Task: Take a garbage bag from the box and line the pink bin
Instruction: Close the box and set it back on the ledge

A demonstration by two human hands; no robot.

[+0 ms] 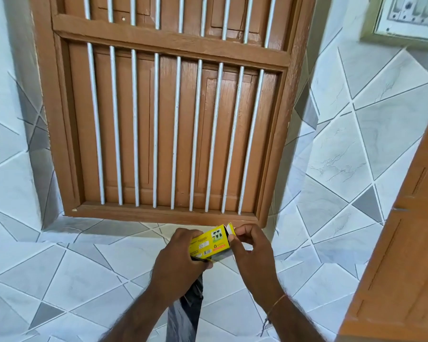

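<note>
I hold a small yellow garbage bag box (211, 241) in front of a tiled ledge. My left hand (178, 262) grips its lower end. A folded grey-black garbage bag (187, 309) hangs down from under that hand. My right hand (251, 250) pinches the white flap at the box's open upper end. The pink bin is out of sight.
A brown wooden window with white vertical bars (163, 119) fills the wall ahead. Grey and white tiles (344, 156) cover the wall and ledge. A wooden door panel (400, 243) stands at the right, and a switch board (410, 16) hangs at top right.
</note>
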